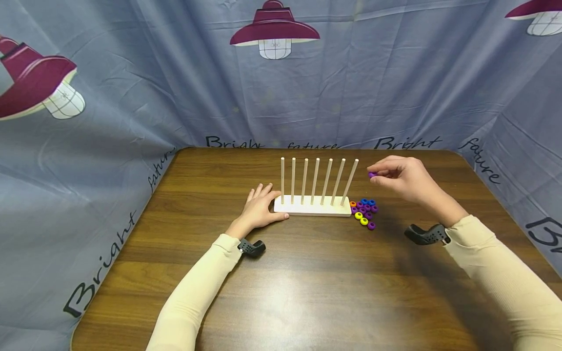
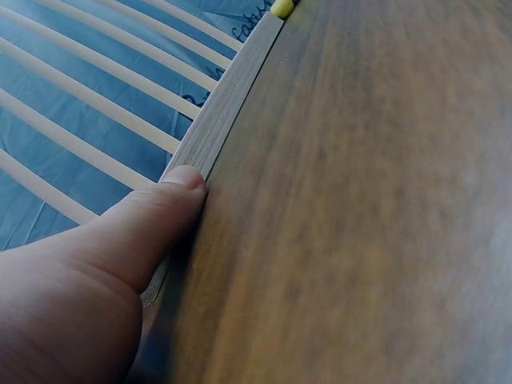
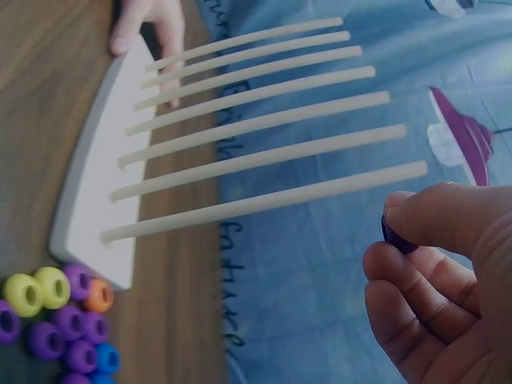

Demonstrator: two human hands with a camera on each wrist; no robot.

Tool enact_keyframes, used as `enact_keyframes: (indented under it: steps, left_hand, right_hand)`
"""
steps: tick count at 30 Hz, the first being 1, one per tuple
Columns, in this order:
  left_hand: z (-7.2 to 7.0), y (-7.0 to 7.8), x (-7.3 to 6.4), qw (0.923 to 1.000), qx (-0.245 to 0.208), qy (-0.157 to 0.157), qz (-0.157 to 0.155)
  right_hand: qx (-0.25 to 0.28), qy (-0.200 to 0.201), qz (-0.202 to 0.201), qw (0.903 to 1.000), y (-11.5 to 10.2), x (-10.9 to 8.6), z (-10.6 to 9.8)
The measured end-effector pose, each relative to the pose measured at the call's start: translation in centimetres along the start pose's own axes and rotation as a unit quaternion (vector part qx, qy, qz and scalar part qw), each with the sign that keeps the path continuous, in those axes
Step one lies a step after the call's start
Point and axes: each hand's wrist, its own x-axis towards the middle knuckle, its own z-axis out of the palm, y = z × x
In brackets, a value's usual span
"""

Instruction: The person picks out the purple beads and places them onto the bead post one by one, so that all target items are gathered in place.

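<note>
A pale wooden peg rack [image 1: 313, 211] stands on the table, with a row of several upright bare pegs [image 3: 264, 202]. My left hand [image 1: 257, 208] holds the rack's left end. Its thumb [image 2: 164, 210] presses along the front side, while the index finger lies by the back corner. Beyond the rack's right end, my right hand [image 1: 406, 178] is raised and pinches a purple bead [image 1: 372, 174] between thumb and fingers. In the right wrist view that bead [image 3: 395, 238] is partly covered by the fingertips, level with the nearest peg's tip and apart from it.
Loose beads lie beside the rack's right end: yellow ones [image 1: 364, 221], blue ones [image 1: 371, 202], an orange one [image 1: 353, 204] and several purple ones [image 1: 371, 226]. The brown wooden table [image 1: 281, 287] ends at a blue printed curtain [image 1: 307, 97] at the back and sides.
</note>
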Motion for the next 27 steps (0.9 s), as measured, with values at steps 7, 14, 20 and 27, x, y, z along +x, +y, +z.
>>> enact_keyframes:
  steps: [7,14,20,27]
  left_hand:
    - [0.1,0.0,0.0,1.0,-0.004,0.002,0.002]
    - [0.1,0.0,-0.1,1.0,-0.006,0.003,0.002]
    - [0.1,-0.1,-0.1,1.0,-0.005,0.005,0.003]
    - [0.2,-0.1,0.0,1.0,-0.004,0.006,0.004]
  right_hand:
    - [-0.001,0.004,-0.006,1.0,-1.4,1.7,-1.3]
    - [-0.011,-0.008,0.002,0.9999,-2.7,2.7,-2.3]
    - [-0.017,-0.011,-0.005,0.9998,-3.1,3.6,-2.2]
    - [-0.005,-0.025,-0.01,0.9996,-3.3,4.1,-1.7]
